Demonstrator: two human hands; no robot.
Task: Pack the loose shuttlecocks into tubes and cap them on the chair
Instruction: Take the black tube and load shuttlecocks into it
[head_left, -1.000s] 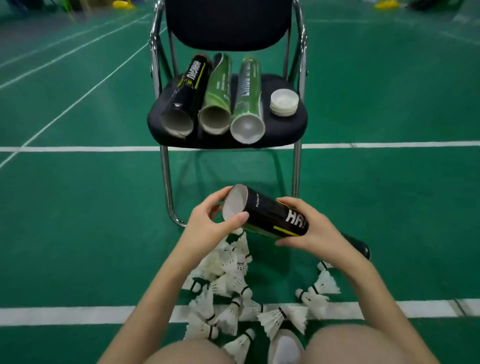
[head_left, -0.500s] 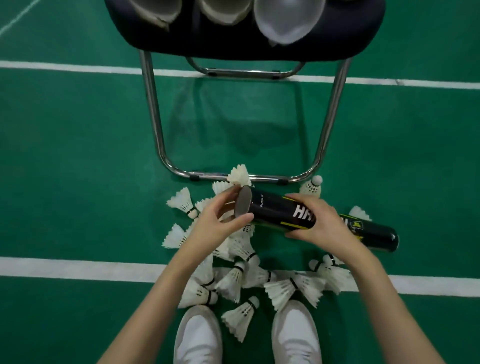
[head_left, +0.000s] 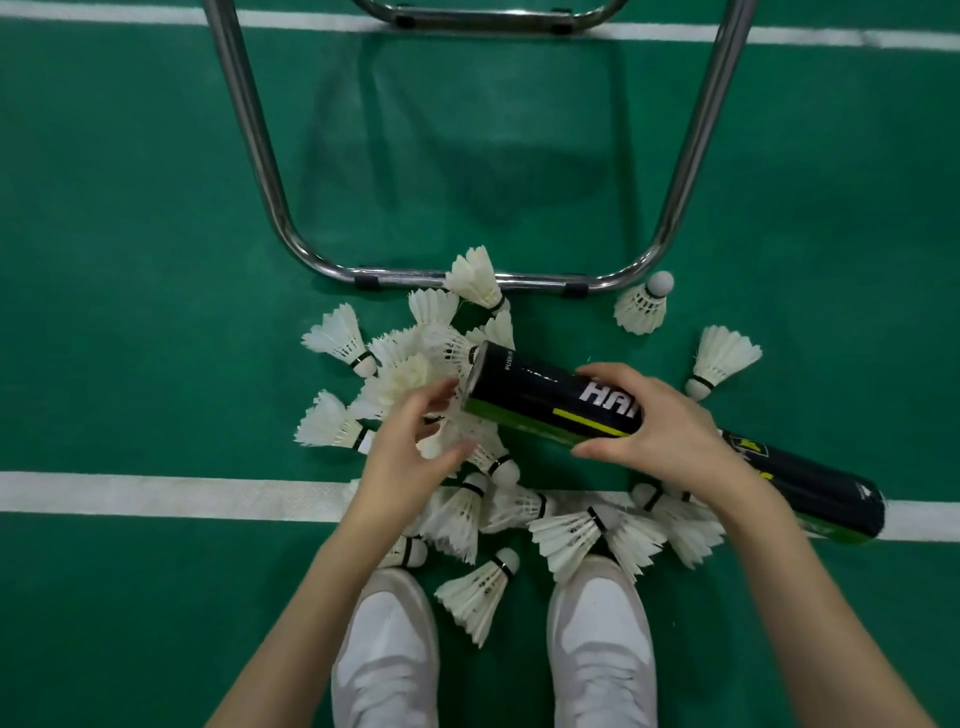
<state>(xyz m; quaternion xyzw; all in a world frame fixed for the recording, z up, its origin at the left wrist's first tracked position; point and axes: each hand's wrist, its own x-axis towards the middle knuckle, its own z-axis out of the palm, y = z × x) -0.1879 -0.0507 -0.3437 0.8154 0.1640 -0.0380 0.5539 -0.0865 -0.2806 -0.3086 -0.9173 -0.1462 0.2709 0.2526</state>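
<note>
My right hand (head_left: 660, 431) grips a long black shuttlecock tube (head_left: 550, 400) around its middle, holding it low over the floor with its open mouth pointing left. My left hand (head_left: 410, 457) hovers just left of that mouth, fingers and thumb loosely curved and spread over the heap of white feather shuttlecocks (head_left: 457, 514). I cannot see any shuttlecock pinched in it. Several loose shuttlecocks lie scattered on the green floor, among them one on the left (head_left: 340, 338) and another on the right (head_left: 722, 358).
The chair's chrome base frame (head_left: 270, 171) curves across the floor just beyond the pile; the seat is out of view. My two white shoes (head_left: 387, 649) stand at the near edge of the pile. A white court line (head_left: 156, 496) runs under the shuttlecocks.
The view has tilted down from the chair seat to the floor. Both hands lowered the tube toward the pile, and my left hand came off the tube's rim toward the shuttlecocks.
</note>
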